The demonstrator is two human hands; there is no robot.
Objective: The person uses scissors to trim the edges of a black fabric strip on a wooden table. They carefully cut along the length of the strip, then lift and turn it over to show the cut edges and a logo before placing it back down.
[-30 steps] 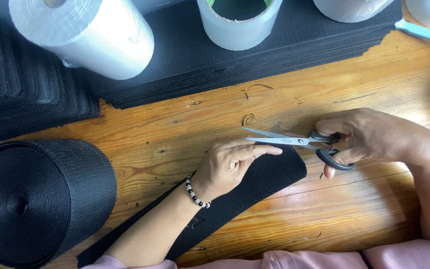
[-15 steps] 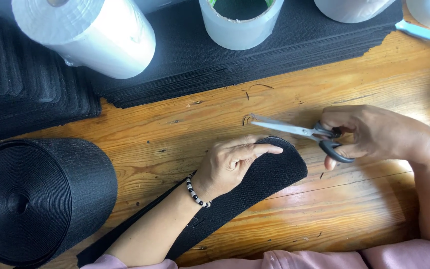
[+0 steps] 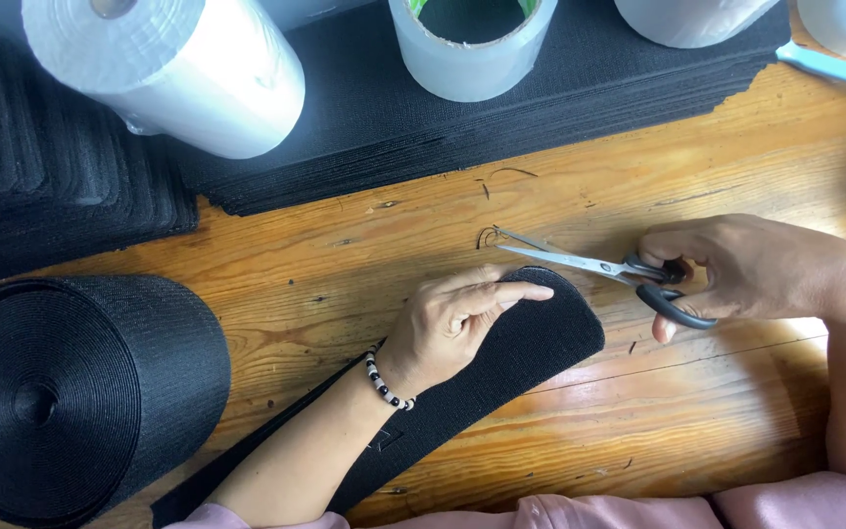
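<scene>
A black strip (image 3: 501, 362) is pressed flat on the table (image 3: 697, 411) by the left hand (image 3: 447, 323), fingers spread over its rounded end. Scissors (image 3: 599, 269) are gripped by the right hand (image 3: 736, 269) just past that end, blades slightly parted above the wood. Left of the strip a black roll (image 3: 70, 392) is seen; beyond it, a white roll (image 3: 178, 69).

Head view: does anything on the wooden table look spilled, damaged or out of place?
Only small stray black threads on the wooden table near the tips of the scissors. The black strip lies flat under the left hand; the right hand holds the scissors. Nothing else stands out.
</scene>
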